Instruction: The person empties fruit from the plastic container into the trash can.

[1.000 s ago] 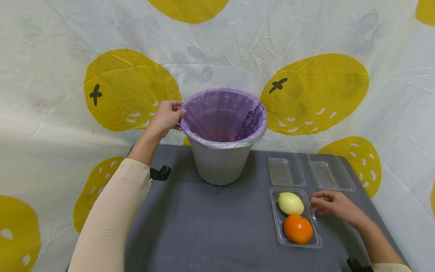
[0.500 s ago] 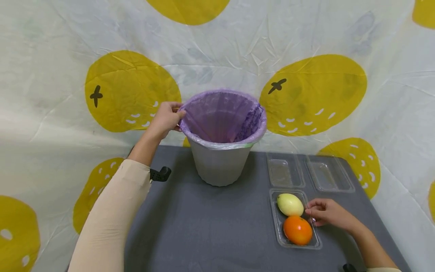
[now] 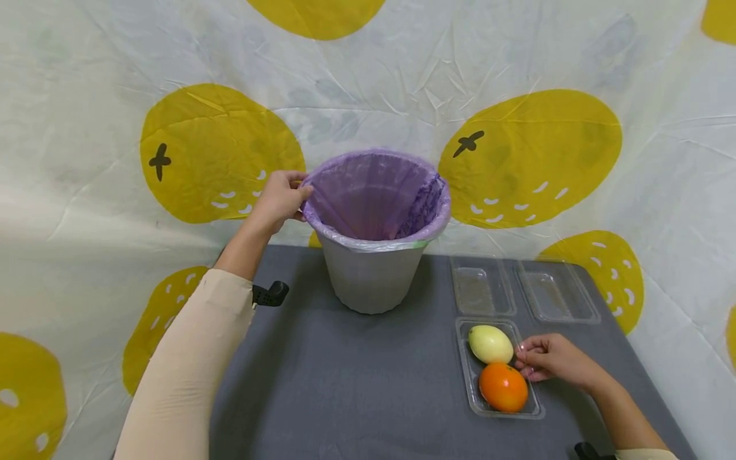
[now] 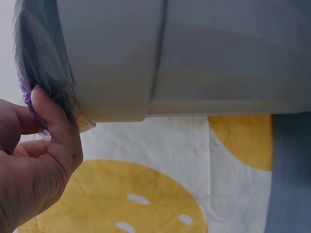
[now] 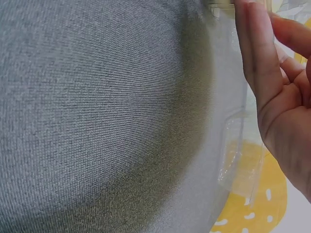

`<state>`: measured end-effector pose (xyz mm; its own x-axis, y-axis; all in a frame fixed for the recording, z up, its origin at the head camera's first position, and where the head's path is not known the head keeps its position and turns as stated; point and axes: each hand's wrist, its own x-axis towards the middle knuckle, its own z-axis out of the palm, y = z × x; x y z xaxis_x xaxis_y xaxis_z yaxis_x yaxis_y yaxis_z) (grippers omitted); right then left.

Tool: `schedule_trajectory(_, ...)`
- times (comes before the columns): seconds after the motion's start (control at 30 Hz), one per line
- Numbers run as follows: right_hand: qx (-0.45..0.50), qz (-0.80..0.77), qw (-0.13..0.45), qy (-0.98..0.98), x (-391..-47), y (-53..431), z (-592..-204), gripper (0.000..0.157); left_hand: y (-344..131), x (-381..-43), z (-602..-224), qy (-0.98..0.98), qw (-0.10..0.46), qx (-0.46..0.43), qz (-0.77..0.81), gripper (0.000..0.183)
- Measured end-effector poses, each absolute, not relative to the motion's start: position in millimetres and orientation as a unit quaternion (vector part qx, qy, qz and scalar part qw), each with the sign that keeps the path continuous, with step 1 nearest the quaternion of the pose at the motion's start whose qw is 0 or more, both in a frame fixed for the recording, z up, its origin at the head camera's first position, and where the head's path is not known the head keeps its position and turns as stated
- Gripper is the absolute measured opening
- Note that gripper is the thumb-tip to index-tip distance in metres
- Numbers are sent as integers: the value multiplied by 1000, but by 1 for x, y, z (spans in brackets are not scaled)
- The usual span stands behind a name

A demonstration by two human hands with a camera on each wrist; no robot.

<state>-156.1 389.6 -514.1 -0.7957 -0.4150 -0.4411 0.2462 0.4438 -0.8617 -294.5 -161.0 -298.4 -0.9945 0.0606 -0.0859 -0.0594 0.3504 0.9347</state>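
A light grey trash bin (image 3: 370,281) stands at the back of the table, lined with a purple trash bag (image 3: 368,191) folded over its rim. My left hand (image 3: 278,201) grips the bin's bag-covered rim on the left side, thumb on top and fingers beneath; the left wrist view shows these fingers (image 4: 51,114) against the bag's edge. A clear plastic tray (image 3: 471,399) at the right holds a pale yellow oval fruit (image 3: 490,344) and an orange fruit (image 3: 503,387). My right hand (image 3: 558,361) pinches the tray's right edge between thumb and fingers.
Two more clear plastic trays, one on the left (image 3: 480,291) and one on the right (image 3: 554,297), lie behind the fruit tray. All stand on a dark grey table (image 3: 356,377). A white cloth with yellow fruit prints (image 3: 374,76) hangs behind and around it.
My right hand has moved slightly left and down from beside the fruit tray and taken hold of its right edge. The left hand and the bin stay put.
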Motion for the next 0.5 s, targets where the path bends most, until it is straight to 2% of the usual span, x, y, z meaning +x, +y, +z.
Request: schedule_trajectory(0.5, -80, -536, 312, 780, -156, 386, -516, 33, -162, -295, -299, 817, 55, 0, 574, 47)
